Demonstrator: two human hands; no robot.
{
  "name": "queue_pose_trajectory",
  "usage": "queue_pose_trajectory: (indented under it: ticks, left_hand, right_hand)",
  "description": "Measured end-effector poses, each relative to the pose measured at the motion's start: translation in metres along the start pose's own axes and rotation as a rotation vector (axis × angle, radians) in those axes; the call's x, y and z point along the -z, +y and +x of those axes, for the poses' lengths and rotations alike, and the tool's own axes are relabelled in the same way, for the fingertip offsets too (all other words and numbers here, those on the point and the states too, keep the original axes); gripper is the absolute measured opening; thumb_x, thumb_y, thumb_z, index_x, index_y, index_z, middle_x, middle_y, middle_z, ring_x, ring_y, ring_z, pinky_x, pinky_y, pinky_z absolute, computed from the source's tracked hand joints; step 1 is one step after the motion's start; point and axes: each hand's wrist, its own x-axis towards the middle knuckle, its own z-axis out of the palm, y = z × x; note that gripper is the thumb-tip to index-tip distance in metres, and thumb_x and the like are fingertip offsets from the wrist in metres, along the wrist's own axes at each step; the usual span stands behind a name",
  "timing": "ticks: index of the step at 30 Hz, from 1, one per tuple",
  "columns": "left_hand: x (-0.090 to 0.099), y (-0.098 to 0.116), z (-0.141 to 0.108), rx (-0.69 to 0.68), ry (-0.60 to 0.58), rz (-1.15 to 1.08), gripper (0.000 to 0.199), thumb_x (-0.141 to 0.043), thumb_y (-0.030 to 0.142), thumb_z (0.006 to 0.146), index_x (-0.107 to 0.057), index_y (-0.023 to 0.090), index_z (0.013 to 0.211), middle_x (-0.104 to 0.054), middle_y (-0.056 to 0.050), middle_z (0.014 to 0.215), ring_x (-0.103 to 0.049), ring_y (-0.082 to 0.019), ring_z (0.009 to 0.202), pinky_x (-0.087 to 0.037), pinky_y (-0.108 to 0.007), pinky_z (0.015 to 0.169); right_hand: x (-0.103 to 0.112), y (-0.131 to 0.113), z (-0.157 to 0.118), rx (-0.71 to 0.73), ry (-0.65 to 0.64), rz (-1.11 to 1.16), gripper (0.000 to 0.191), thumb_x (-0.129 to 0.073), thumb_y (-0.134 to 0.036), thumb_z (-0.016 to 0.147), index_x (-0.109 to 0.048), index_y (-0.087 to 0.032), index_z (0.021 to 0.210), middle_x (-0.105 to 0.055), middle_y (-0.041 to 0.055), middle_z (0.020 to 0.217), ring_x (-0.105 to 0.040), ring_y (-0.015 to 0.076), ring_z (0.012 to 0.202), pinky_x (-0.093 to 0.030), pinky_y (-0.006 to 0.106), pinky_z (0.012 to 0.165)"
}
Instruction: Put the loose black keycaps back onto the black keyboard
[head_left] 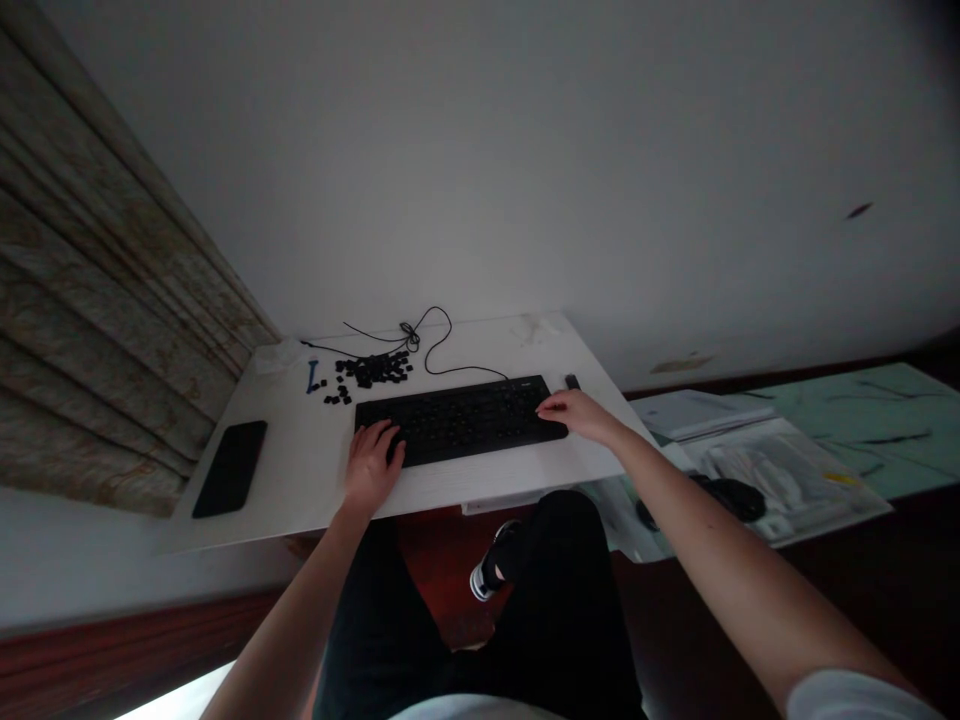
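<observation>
While the left hand (pixel 371 468) is curling over the keys and the right hand (pixel 576 416) is lying flat at the right end, the slim black plastic keyboard (pixel 461 420) is sitting on the white desk (pixel 300 480) — light, stiff, easiest held by its long edges.

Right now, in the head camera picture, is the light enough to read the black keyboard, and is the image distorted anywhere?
In the head view, the light is dim, so the keys of the black rectangular keyboard merge and their letters cannot be read; the wide lens bends the view, making the white desk and the pleated beige curtain lean strongly.
</observation>
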Motion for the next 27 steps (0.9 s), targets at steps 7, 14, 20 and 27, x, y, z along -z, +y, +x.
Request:
queue_pose_trajectory:
  ticks: [7, 14, 20, 27]
  left_hand:
    - [-0.002, -0.001, -0.001, -0.019, -0.011, -0.002, 0.031, -0.049, 0.033, 0.096, -0.064, 0.019, 0.119, -0.066, -0.012, 0.122, -0.061, -0.028, 0.117, -0.042, -0.053, 0.109]
    - [-0.003, -0.003, 0.000, -0.020, 0.002, 0.000, 0.029, -0.050, 0.033, 0.096, -0.065, 0.019, 0.117, -0.068, -0.011, 0.119, -0.062, -0.026, 0.115, -0.043, -0.051, 0.109]
    - [-0.002, -0.003, 0.001, -0.012, 0.001, -0.016, 0.027, -0.050, 0.032, 0.096, -0.065, 0.020, 0.115, -0.068, -0.010, 0.118, -0.062, -0.026, 0.114, -0.043, -0.052, 0.108]
    - [-0.001, -0.001, 0.001, 0.001, -0.008, -0.023, 0.028, -0.050, 0.032, 0.096, -0.065, 0.020, 0.116, -0.068, -0.011, 0.118, -0.062, -0.027, 0.114, -0.043, -0.052, 0.109]
  right_hand:
    - [0.013, -0.007, 0.023, -0.027, -0.239, -0.173, 0.011, -0.072, -0.027, 0.074, -0.080, -0.021, 0.080, -0.077, 0.0068, 0.087, -0.069, 0.0224, 0.084, -0.051, 0.031, 0.080]
    - [0.016, -0.010, 0.027, -0.025, -0.300, -0.199, 0.015, -0.072, -0.029, 0.075, -0.080, -0.021, 0.085, -0.077, 0.0069, 0.090, -0.069, 0.0227, 0.086, -0.050, 0.032, 0.081]
    - [0.015, -0.009, 0.035, -0.025, -0.338, -0.240, 0.017, -0.072, -0.031, 0.073, -0.080, -0.021, 0.084, -0.076, 0.0067, 0.085, -0.067, 0.0220, 0.081, -0.048, 0.030, 0.076]
    - [0.010, 0.001, 0.042, -0.080, -0.309, -0.239, 0.019, -0.076, -0.033, 0.068, -0.074, -0.018, 0.080, -0.070, 0.0048, 0.074, -0.062, 0.0190, 0.071, -0.045, 0.028, 0.064]
